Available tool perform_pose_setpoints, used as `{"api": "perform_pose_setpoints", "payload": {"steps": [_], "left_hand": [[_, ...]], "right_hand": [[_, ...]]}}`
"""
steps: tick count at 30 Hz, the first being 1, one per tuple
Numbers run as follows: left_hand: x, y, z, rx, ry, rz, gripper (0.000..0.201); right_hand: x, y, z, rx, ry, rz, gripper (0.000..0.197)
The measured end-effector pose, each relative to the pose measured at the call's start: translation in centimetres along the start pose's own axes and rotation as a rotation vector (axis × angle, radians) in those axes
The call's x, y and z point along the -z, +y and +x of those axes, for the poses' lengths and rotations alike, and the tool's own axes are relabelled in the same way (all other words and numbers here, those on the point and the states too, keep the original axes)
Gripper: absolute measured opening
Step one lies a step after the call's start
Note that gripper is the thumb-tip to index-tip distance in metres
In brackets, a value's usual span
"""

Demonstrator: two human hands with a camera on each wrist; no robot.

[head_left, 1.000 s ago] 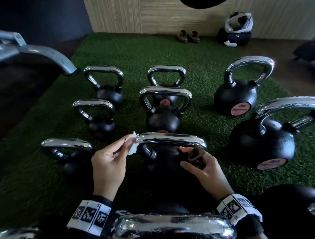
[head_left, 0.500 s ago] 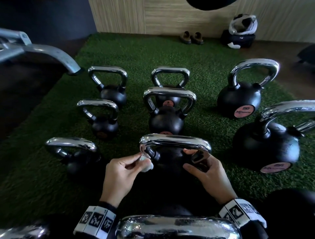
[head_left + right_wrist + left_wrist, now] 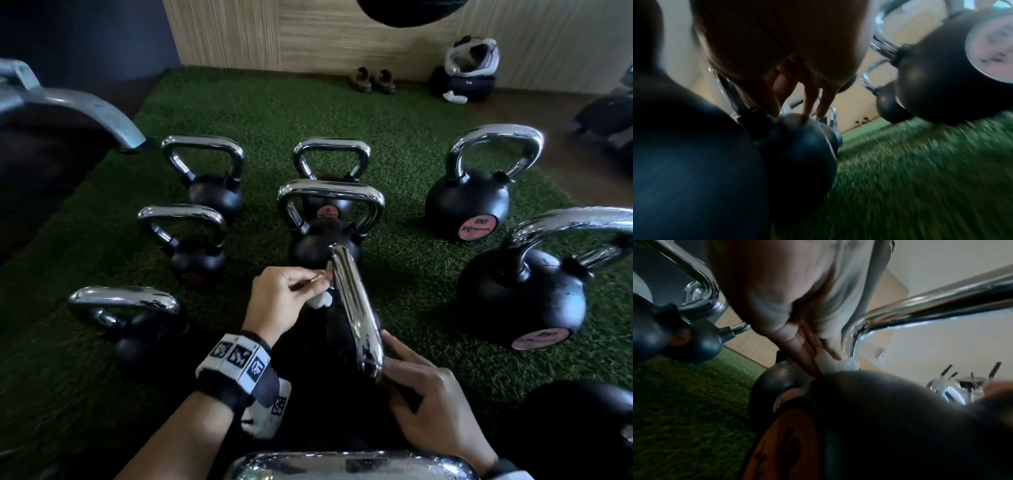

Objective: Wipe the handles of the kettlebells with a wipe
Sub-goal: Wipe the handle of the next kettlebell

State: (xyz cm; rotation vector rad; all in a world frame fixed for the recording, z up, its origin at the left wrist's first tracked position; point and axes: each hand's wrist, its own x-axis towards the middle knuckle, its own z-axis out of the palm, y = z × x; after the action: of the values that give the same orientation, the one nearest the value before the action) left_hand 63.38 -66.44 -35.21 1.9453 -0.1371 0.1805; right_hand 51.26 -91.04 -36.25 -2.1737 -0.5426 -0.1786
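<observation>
Two hands work on one kettlebell, and its chrome handle has swung round: half a second ago the bar lay crosswise in the head view, now it points away from the person, nearly end-on. Nearest of all, another chrome handle fills the bottom edge of that view, untouched.

Just beyond it, the right hand lies at the near end of the turned handle, fingers fairly straight, the fingertips resting on the black ball; this grip is apart and clamps nothing, and I judge it did the turning. The left hand has moved with the far end of the bar. Its grip is together on the white wipe, pinched between thumb and fingers and pressed against the side post where the chrome curves down, as the left wrist view shows with the wipe just above the ball.

Judging from this, the turn brings the far post within reach, so the wiping of this handle is mid-way rather than finished. Farther out on the green turf stand the other kettlebells, the closest behind being the middle kettlebell; whether their handles have been wiped cannot be told. Shoes sit by the far wall.
</observation>
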Motion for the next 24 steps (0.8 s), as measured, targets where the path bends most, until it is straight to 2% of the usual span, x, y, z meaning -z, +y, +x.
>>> {"api": "perform_pose_setpoints", "payload": {"steps": [2,4,6,8,11,13,17,21,24], "left_hand": [[0.3,0.2,0.7,0.041,-0.078,-0.075,0.017],[0.7,0.3,0.5,0.094,-0.138,-0.195,0.019],[0.8,0.0,0.1,0.086,-0.127,-0.226,0.029],[0.5,-0.3,-0.2,0.102,-0.097,-0.215,0.036],[0.1,-0.3,-0.3,0.149,-0.085,-0.22,0.034],[0.1,0.2,-0.2,0.111,-0.055,-0.192,0.031],[0.2,1.9,0.2,0.054,0.048,-0.28,0.028],[0.3,2.7,0.6,0.069,0.035,-0.345,0.026],[0.8,3.9,0.8,-0.02,0.059,-0.401,0.029]], "right_hand": [[0.2,0.2,0.9,0.016,0.055,-0.026,0.067],[0.3,0.8,2.3,0.005,0.184,0.004,0.049],[-0.1,1.1,4.1,-0.027,0.238,0.032,0.033],[-0.8,1.8,5.5,-0.077,0.152,0.028,0.043],[-2.4,3.8,6.6,-0.155,-0.057,0.049,0.06],[-3.0,4.5,6.6,-0.216,-0.124,0.095,0.066],[-3.3,4.3,6.5,-0.252,-0.137,0.158,0.061],[-3.5,4.2,6.4,-0.26,-0.098,0.159,0.066],[-3.4,3.8,6.2,-0.259,-0.095,0.15,0.06]]}}
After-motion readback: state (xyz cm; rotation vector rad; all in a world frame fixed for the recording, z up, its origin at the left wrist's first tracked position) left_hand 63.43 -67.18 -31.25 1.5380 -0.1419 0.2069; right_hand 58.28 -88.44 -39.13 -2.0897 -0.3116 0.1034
